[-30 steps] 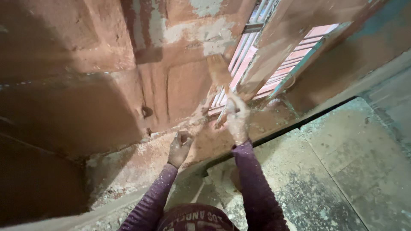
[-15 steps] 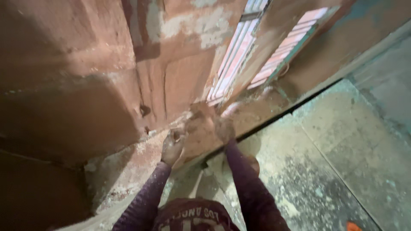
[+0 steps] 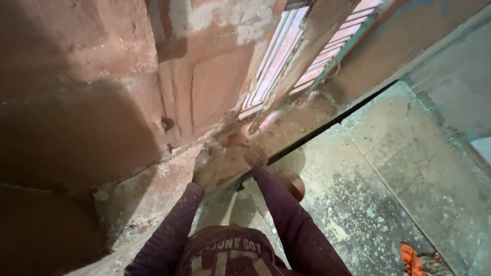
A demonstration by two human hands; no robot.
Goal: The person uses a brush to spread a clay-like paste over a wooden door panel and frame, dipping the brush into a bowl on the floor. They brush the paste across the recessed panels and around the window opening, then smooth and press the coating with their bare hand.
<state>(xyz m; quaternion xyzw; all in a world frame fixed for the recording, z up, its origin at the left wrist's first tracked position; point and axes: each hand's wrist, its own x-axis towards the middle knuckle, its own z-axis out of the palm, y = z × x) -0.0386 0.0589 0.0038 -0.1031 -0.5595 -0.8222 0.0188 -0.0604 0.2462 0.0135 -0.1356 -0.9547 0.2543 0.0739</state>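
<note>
The wall (image 3: 204, 97), a rough reddish surface with pale patches of worn plaster, fills the upper left of the head view, and both hands meet at its foot, where it joins a crumbling ledge (image 3: 153, 184) strewn with dust and grit. The left hand (image 3: 207, 164), coated in pale dust, rests against the base of the wall with its fingers curled inward; whether they close on anything cannot be told, since the hand is blurred and dust-covered. The right hand (image 3: 251, 152) lies just beside it, pressed to the same spot, its fingers bent down onto the surface; what it grips, if anything, is hidden. Both arms wear dark purple sleeves (image 3: 286, 220) speckled with dust.

Just above the hands, a barred window (image 3: 286, 56) with light slats stands in the wall, with a plastered post (image 3: 312, 46) running up across it. To the right, a stained concrete floor (image 3: 388, 194) lies below. A rounded brown object (image 3: 294, 185) shows behind the right forearm, too unclear to name. An orange shoe (image 3: 417, 258) sits at the lower right corner.
</note>
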